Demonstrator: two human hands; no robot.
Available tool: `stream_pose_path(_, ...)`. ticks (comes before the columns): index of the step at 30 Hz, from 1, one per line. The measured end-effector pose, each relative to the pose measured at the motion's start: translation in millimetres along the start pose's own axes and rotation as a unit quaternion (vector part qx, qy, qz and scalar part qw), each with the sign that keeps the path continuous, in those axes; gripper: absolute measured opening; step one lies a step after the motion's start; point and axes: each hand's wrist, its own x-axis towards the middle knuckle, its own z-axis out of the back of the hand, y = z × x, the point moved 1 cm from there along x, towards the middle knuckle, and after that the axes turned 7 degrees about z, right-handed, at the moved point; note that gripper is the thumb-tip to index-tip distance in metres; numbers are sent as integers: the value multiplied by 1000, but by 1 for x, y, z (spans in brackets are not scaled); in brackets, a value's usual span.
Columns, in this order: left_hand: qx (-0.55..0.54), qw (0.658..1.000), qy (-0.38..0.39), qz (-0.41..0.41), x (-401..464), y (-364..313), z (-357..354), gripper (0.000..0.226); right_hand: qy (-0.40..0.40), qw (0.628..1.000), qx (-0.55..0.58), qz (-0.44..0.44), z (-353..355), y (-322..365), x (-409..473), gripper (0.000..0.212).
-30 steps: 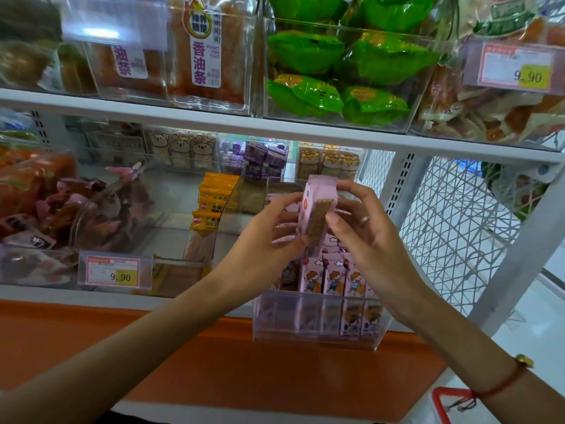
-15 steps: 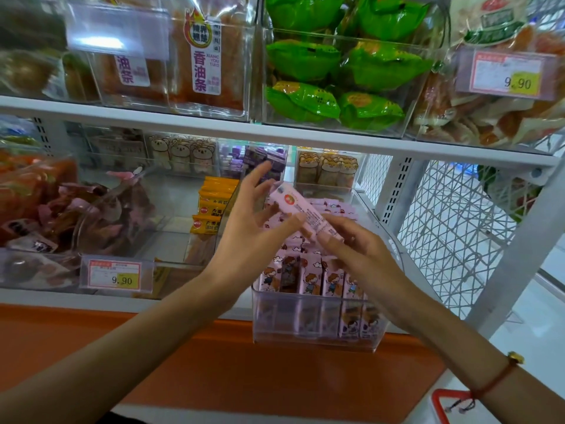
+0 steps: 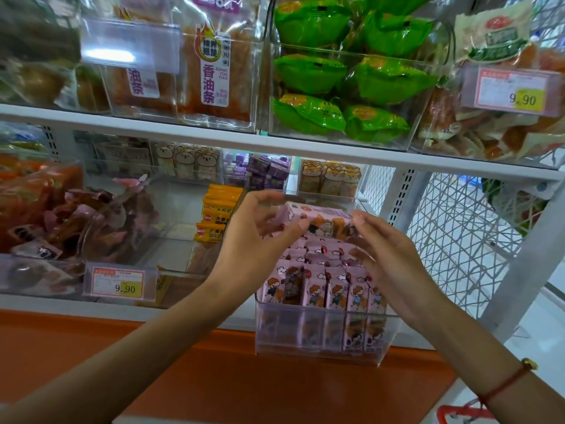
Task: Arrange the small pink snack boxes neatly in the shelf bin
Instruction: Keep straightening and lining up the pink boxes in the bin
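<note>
Above the clear plastic shelf bin (image 3: 318,338) I hold one small pink cardboard snack box (image 3: 318,217) between my two hands. A second ago this box stood on its end in my fingers; half a second ago it was tilted; now it lies flat and level, its long side across the bin and its printed face toward me. My left hand (image 3: 260,240) pinches its left end with thumb and fingertips, and my right hand (image 3: 394,261) closes its fingers on the right end, so both hands are clamped on the same box. It does not yet touch the boxes under it.

Below, the other pink snack boxes (image 3: 324,289) stand upright in close rows and fill the front of the bin. I judge that the turning is finished and that the placing is what remains. The box should go down behind the front rows, where I cannot see well if a gap is free. If I push too hard, the standing boxes can lean and spoil the row.
</note>
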Motion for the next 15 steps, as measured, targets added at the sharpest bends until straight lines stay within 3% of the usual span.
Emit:
stream_pose_path(4, -9, 995, -82, -49, 13, -3, 14, 36, -2, 979, -199, 32, -6, -5, 21, 32)
stream_pose_path(7, 4, 994, -105, -41, 29, 6, 20, 34, 63, 907, -402, 108, -11, -16, 41, 30)
stream_pose_path(10, 47, 994, -92, -31, 49, 15, 19, 36, 132, 828, -523, 151, -16, -30, 57, 33)
stream_pose_path(13, 117, 992, -51, -17, 69, 22, 13, 42, 198, 755, -616, 106, -17, -40, 68, 40)
stream_pose_path(15, 165, 986, -28, -14, 79, 24, 9, 42, 221, 747, -622, 79, -15, -42, 68, 42)
